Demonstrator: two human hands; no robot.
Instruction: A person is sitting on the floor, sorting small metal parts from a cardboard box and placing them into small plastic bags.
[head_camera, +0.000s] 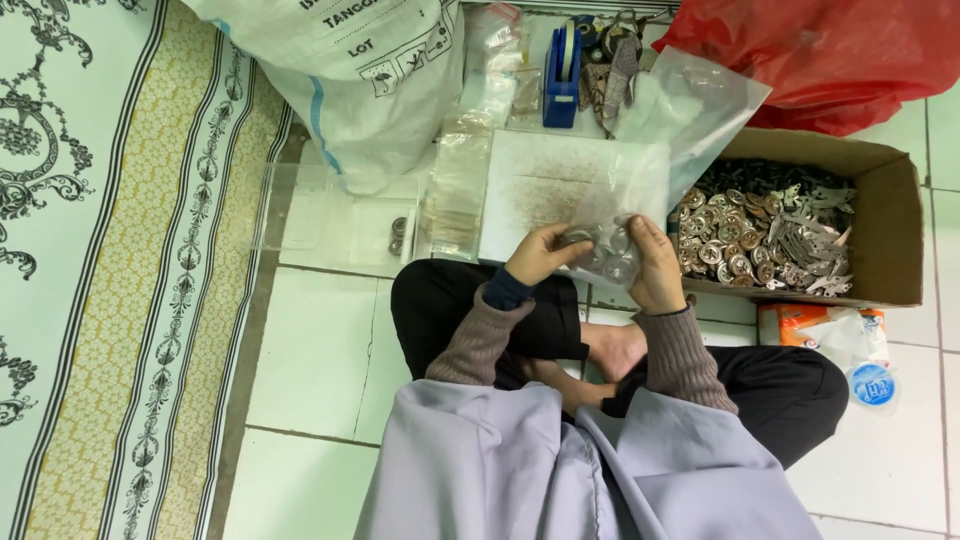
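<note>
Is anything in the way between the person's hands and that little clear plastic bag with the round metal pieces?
No. Left hand and right hand already grip the small clear plastic bag of round metal pieces from both sides.

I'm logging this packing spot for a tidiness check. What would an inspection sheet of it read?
Surface: white tiled floor, patterned mat at one side.
Job's things: clear bag with round metal parts; cardboard box of metal parts.
Clutter: white sack, red bag, blue tape dispenser, tissue pack, clear tray.
Hands: left hand and right hand both grip the bag.
Cables: nothing seen.
Surroundings: person sits cross-legged; nobody else seen.
</note>
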